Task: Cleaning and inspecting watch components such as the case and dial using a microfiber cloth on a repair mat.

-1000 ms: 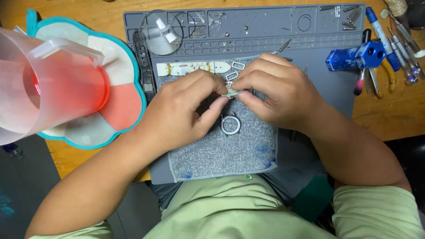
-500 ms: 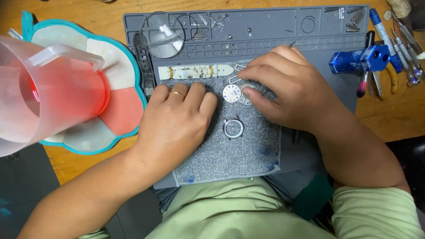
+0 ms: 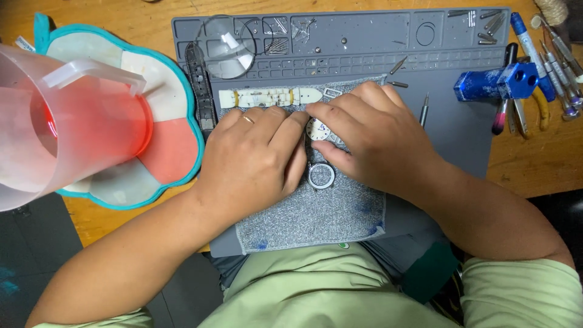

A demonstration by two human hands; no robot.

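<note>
hands [image 3: 303,146] shifted lower, dial [image 3: 317,129] between, strap [image 3: 270,96] above

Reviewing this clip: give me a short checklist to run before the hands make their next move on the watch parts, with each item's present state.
1. Watch dial lies on the grey cloth: ok.
2. Right hand has fingertips at the dial: ok; whether it grips it, cannot tell.
3. Left hand rests flat on the cloth beside the dial: ok.
4. Metal ring lies apart from the dial, between the hands: ok.
5. White watch strap lies flat above the hands: ok.
6. Small screwdriver lies loose on the grey mat, near the right hand: ok.
</note>
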